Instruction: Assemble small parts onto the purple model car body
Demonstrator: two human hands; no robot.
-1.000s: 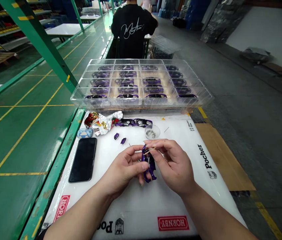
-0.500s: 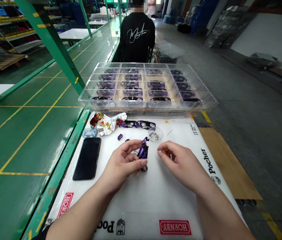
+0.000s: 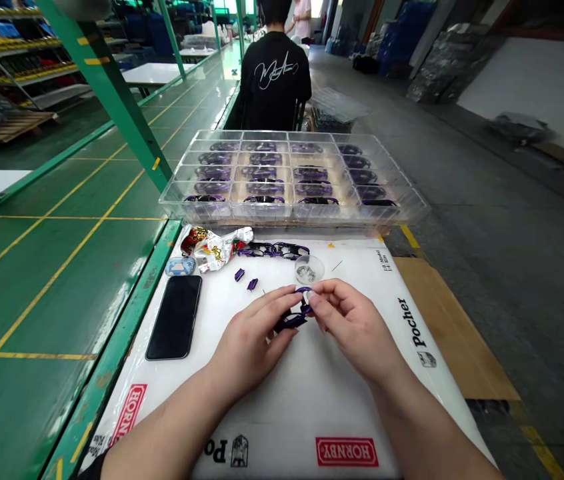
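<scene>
Purple part (image 3: 292,321) was partly hidden behind left fingers (image 3: 273,309) and right fingers (image 3: 326,312); whether right tips pinched it couldn't be made out. Bits (image 3: 306,273) in clear dish (image 3: 317,268), toward tabletop's (image 3: 352,400) far edge, were too small to identify. Left forearm (image 3: 177,417) covered some black lettering (image 3: 218,451); tabletop's near edge was cut off.
</scene>
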